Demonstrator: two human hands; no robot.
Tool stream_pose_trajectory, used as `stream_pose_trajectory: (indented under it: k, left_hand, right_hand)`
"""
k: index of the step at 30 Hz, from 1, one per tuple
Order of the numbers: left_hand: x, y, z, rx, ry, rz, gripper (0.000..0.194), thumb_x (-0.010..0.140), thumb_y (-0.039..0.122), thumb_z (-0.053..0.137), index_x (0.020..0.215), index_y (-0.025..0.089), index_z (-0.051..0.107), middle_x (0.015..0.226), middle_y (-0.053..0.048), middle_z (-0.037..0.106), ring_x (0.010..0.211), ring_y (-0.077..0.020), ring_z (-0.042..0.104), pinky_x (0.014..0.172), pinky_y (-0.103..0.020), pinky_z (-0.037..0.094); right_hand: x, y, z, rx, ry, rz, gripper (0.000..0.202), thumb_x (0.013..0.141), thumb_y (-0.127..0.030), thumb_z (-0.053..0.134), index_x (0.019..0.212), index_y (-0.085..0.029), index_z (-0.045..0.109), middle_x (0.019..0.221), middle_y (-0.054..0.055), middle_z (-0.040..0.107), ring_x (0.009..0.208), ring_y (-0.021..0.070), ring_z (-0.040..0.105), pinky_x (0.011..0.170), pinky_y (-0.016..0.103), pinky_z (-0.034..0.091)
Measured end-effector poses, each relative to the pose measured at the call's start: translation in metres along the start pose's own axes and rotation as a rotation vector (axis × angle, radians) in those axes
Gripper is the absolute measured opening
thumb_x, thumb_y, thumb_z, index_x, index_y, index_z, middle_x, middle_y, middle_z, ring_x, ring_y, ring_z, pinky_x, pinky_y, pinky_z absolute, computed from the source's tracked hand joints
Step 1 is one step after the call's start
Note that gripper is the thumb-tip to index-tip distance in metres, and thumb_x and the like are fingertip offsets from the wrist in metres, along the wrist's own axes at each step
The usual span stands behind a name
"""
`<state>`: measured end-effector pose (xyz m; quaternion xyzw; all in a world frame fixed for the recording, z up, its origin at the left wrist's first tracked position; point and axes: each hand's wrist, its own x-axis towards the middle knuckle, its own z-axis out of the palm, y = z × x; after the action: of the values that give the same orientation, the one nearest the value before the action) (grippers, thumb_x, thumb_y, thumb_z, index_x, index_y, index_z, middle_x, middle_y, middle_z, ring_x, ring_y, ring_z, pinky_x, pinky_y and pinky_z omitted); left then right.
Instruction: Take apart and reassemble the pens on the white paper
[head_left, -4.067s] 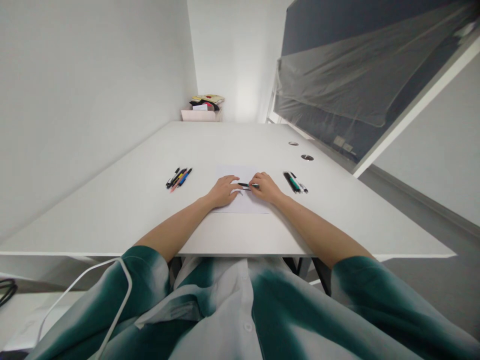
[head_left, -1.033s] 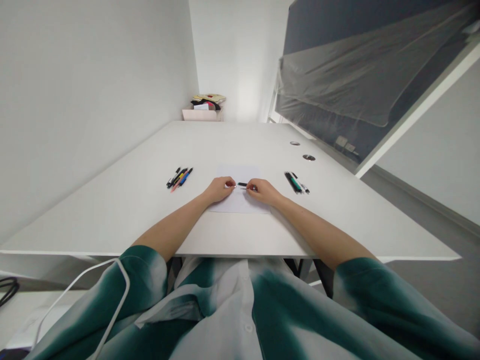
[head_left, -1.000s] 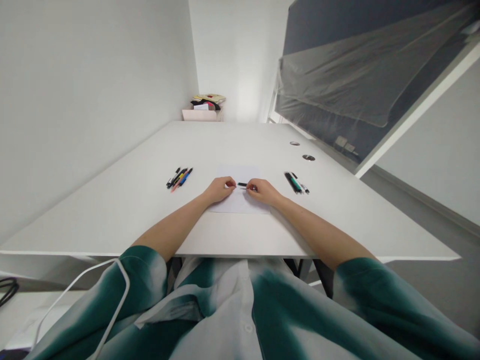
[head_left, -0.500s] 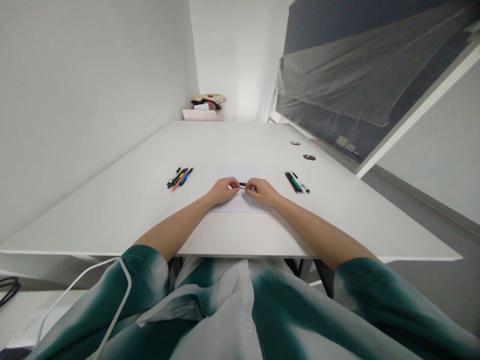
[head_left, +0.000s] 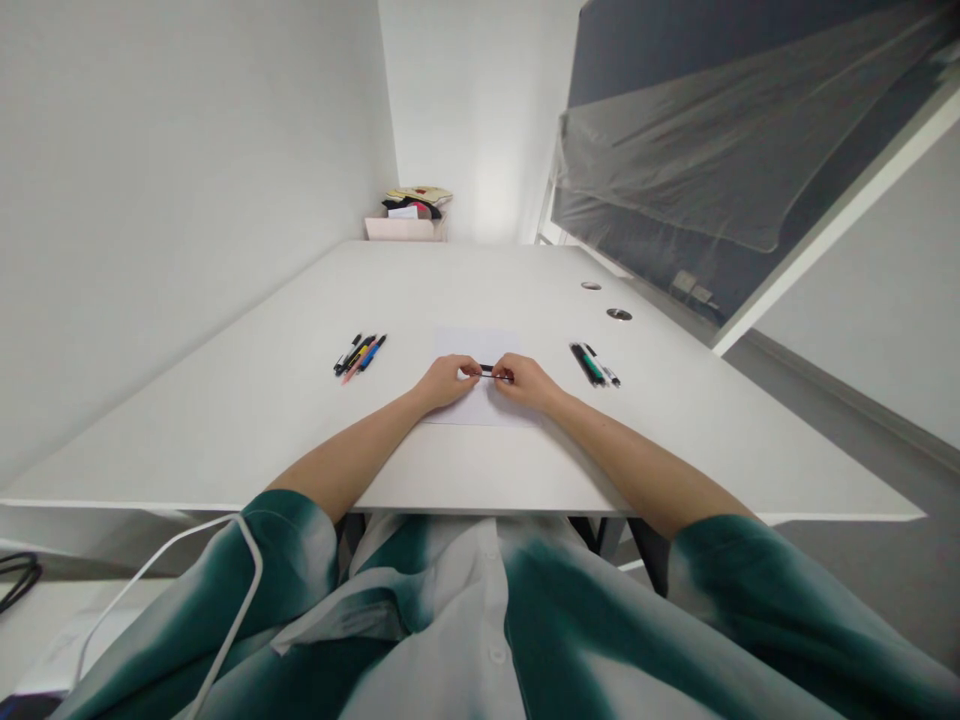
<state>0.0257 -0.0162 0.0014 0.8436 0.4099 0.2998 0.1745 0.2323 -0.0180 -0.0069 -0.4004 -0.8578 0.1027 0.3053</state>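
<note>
My left hand [head_left: 450, 382] and my right hand [head_left: 525, 382] meet over a sheet of white paper [head_left: 476, 345], both closed with fingertips pinched. A thin dark rod [head_left: 489, 377], like a pen refill, stretches across the small gap from one hand's fingertips to the other's. Just beyond it shows a short, thicker black piece [head_left: 487, 368], perhaps a pen part; whether it is held or lies on the paper I cannot tell. My fingers cover the ends of both pieces.
Several pens [head_left: 361, 356], black, yellow, pink and blue among them, lie left of the paper. More pens [head_left: 594, 365], black, green and clear, lie to the right. Two round inserts [head_left: 619, 315] sit in the white table [head_left: 300, 430]. A pinkish box [head_left: 401, 230] stands past the far edge.
My right hand has shifted very slightly to the right, and the dark rod shows more clearly between my fingertips. The pens on both sides have stayed put.
</note>
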Motion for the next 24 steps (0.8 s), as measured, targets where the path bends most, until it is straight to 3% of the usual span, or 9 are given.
stream_pose_trajectory:
  k: [13,24]
  left_hand:
    - [-0.0007,0.0034,0.0072,0.065,-0.003,0.078,0.016,0.081,0.021,0.061,0.092,0.018,0.073,0.092,-0.004,0.074,0.090,-0.0196,0.066,0.090,-0.035,0.050]
    - [0.0006,-0.0014,0.0027,0.085,-0.070,0.119,0.026,0.085,0.022,0.056,0.103,0.024,0.075,0.090,-0.005,0.071,0.090,-0.0201,0.062,0.090,-0.036,0.046]
  right_hand:
    - [-0.0015,-0.0059,0.0030,0.024,0.017,0.014,0.007,0.069,-0.020,0.054,0.073,-0.018,0.059,0.072,0.002,0.059,0.064,0.0142,0.048,0.063,0.026,0.037]
    - [-0.0021,-0.0032,0.0021,0.095,-0.001,0.000,0.020,0.066,-0.014,0.048,0.083,-0.018,0.058,0.076,0.001,0.058,0.067,0.0145,0.049,0.065,0.026,0.039]
